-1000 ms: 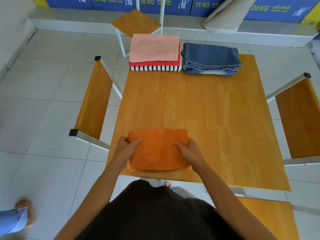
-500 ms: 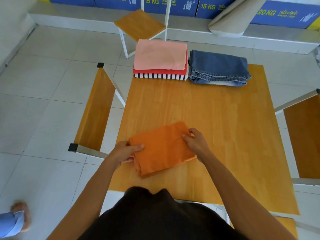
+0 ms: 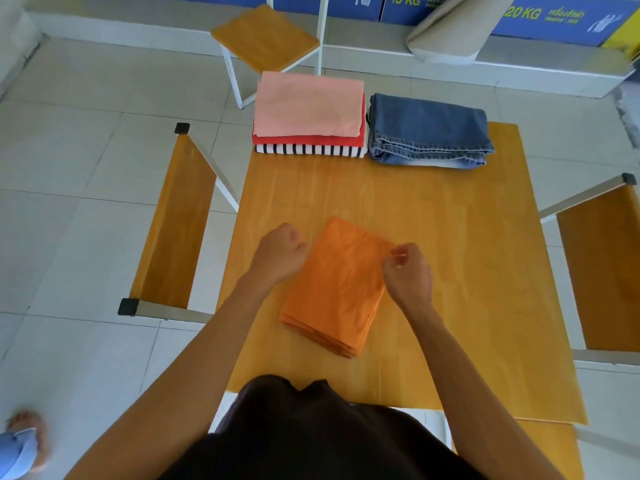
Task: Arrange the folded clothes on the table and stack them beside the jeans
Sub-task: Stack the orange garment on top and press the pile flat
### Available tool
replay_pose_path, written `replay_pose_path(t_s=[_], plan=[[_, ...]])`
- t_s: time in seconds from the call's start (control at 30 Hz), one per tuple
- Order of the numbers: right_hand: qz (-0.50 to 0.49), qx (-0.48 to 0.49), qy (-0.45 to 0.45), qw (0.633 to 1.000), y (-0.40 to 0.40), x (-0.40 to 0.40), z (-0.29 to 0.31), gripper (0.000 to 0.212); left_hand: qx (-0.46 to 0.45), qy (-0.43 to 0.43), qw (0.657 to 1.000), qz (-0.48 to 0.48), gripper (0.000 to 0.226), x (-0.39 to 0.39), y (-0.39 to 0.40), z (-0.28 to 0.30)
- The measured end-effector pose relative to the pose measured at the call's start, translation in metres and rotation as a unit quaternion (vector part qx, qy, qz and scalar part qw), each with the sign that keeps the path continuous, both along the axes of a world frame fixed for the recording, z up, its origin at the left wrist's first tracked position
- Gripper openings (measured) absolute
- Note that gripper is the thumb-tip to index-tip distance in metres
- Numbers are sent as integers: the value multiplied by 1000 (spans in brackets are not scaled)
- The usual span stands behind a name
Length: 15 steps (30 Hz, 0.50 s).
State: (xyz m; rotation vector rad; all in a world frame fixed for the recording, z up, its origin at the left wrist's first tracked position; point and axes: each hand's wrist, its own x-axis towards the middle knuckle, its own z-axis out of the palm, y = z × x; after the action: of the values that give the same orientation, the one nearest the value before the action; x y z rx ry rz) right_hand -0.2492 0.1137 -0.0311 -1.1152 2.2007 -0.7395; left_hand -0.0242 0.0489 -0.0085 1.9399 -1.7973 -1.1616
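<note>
A folded orange cloth [image 3: 337, 289] lies turned at an angle on the near middle of the wooden table [image 3: 450, 237]. My left hand [image 3: 280, 254] has its fingers curled at the cloth's upper left edge and grips it. The curled fingers of my right hand [image 3: 407, 271] pinch the cloth's upper right corner. At the table's far edge stands a stack with a pink cloth [image 3: 308, 103] on top, a red one [image 3: 311, 140] under it and a striped one [image 3: 311, 150] at the bottom. Folded blue jeans [image 3: 429, 129] lie right beside that stack.
Wooden chairs stand to the left [image 3: 173, 223] and right [image 3: 602, 265] of the table, and another chair [image 3: 266, 36] beyond its far edge. A person's foot [image 3: 24, 441] shows at the bottom left on the tiled floor.
The orange cloth has moved away from the near edge and turned clockwise to lie lengthwise. Both hands shifted from its sides up to its far corners.
</note>
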Motion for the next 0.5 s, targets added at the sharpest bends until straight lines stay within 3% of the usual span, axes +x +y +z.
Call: replay_pose_path(t_s=[0.07,0.2,0.27,0.33,0.5], plan=[[-12,70,-2,997,30,-1,-7,25,-56,-31,994,-85,37,-32,-12,-7],[63,279,-41,957,69,9,-16,71,-81,-145,946,-277,59,-76,-22,-27],[107,332,-49,936,77,19,-18,86,-87,-196,922,-323,68,-80,-22,-38],[133,336,-50,931,82,28,-20,82,-80,-217,916,-328,75,-74,-18,-47],[156,299,-35,941,75,24,-19,36,-17,-241,943,-230,85,-31,3,-54]])
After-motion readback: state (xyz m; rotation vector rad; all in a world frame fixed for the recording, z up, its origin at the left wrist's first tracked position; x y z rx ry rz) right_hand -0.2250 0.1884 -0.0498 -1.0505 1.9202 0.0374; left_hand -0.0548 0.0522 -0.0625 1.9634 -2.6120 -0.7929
